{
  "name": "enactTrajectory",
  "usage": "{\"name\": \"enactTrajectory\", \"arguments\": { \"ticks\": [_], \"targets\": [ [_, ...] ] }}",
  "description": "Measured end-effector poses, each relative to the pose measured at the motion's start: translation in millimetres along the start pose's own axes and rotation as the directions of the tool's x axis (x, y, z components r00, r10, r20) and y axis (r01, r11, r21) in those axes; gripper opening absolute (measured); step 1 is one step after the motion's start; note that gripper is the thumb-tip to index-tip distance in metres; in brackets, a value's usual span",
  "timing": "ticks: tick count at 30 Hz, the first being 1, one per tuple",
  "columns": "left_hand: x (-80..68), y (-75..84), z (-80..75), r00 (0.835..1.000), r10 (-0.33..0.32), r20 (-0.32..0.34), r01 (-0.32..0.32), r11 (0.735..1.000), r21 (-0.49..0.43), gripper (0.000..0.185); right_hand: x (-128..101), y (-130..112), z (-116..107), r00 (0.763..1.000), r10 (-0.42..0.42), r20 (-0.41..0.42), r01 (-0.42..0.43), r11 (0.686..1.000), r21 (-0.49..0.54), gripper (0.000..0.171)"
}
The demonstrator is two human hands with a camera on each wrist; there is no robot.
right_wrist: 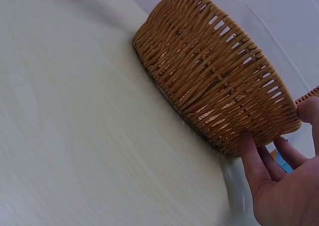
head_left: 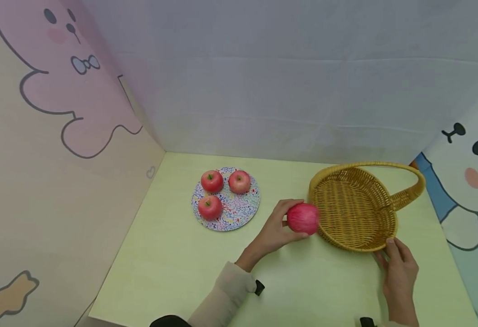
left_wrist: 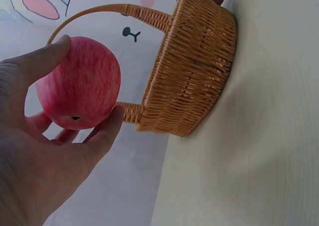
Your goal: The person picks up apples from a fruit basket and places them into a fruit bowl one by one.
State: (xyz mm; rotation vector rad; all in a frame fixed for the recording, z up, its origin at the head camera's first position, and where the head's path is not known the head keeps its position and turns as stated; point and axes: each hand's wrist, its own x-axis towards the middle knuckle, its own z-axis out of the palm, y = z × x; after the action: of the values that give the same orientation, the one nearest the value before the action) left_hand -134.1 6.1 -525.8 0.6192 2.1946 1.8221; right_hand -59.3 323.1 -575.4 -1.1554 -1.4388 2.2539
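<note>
A red apple (head_left: 303, 219) is in the left hand (head_left: 277, 229), its thumb and fingers wrapped around the sides. In the head view the apple overlaps the left rim of a wicker basket (head_left: 355, 209); the left wrist view shows the apple (left_wrist: 79, 84) raised above the table, beside the basket (left_wrist: 192, 66). The right hand (head_left: 400, 268) pinches the basket's near right rim, thumb on top and fingers against the outer wall, as the right wrist view also shows. No fruit lies inside the basket, whose handle arches over its far side.
Left of the basket, a round patterned plate (head_left: 239, 213) bears three more apples, one of them a red apple (head_left: 210, 207) at its near left. A pale table (head_left: 153, 268) lies beneath, with a white curtain (head_left: 283, 91) behind and cartoon-printed walls at both sides.
</note>
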Motion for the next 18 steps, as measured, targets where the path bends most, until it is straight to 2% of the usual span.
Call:
{"name": "enactTrajectory", "arguments": {
  "ticks": [14,18],
  "targets": [
    [-16.2,-3.8,-30.3,0.99,-0.079,-0.12,0.086,0.995,0.055,0.079,-2.8,0.3,0.4,1.0,-0.009,-0.007,0.009,0.999,-0.036,0.057],
    [-20.5,-6.5,-37.6,0.986,-0.082,-0.144,0.092,0.994,0.066,0.079,-2.4,1.4,1.8,1.0,-0.021,-0.003,0.021,0.999,-0.032,0.057]
  ]
}}
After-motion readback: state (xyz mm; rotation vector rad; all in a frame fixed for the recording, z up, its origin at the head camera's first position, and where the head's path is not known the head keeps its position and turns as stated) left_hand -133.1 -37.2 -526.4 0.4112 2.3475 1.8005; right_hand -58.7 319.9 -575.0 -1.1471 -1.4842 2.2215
